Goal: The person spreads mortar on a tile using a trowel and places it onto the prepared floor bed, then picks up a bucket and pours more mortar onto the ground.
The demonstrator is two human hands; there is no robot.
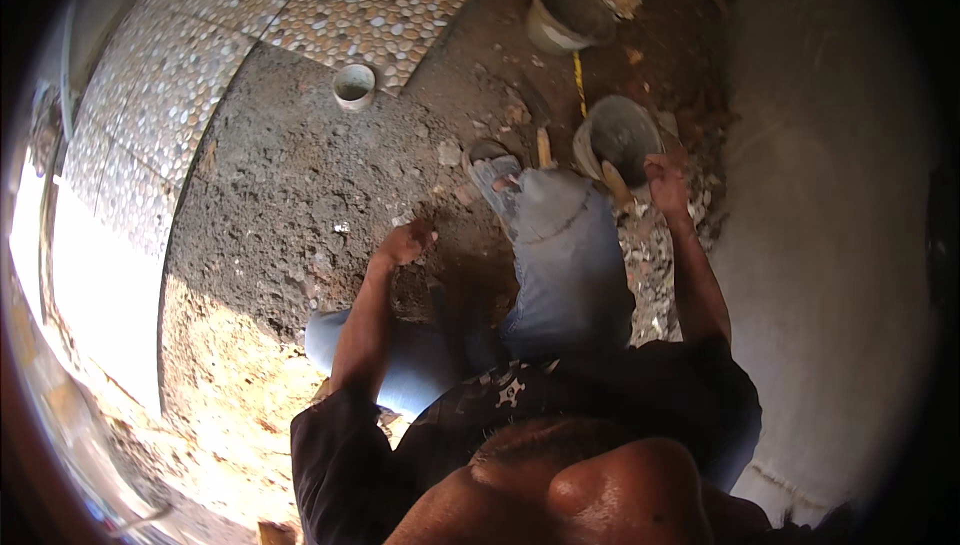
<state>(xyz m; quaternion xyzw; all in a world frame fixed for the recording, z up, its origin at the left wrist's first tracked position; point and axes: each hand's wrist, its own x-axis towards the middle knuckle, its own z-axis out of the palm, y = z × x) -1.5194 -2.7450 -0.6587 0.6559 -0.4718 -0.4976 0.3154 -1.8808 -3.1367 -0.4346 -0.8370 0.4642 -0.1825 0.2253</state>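
Note:
My right hand point(668, 181) grips the rim of a grey bucket point(628, 130) beside my bent knee. A wooden handle point(618, 181) leans at that bucket's near side, just left of the hand. My left hand point(408, 240) is loosely curled over rough grey mortar point(260, 175), with nothing visible in it. My jeans-covered leg point(565, 265) lies between the hands, and my sandalled foot point(495, 180) is on the dirt by another wooden handle point(544, 148).
Pebble-patterned tiles point(365, 5) border the mortar at upper left. A small white pot point(354, 87) sits near their edge. A second bucket point(570, 20) is farther back, with a yellow strip point(580, 85) below it. Rubble point(660, 285) lines the smooth grey surface point(820, 275) at right.

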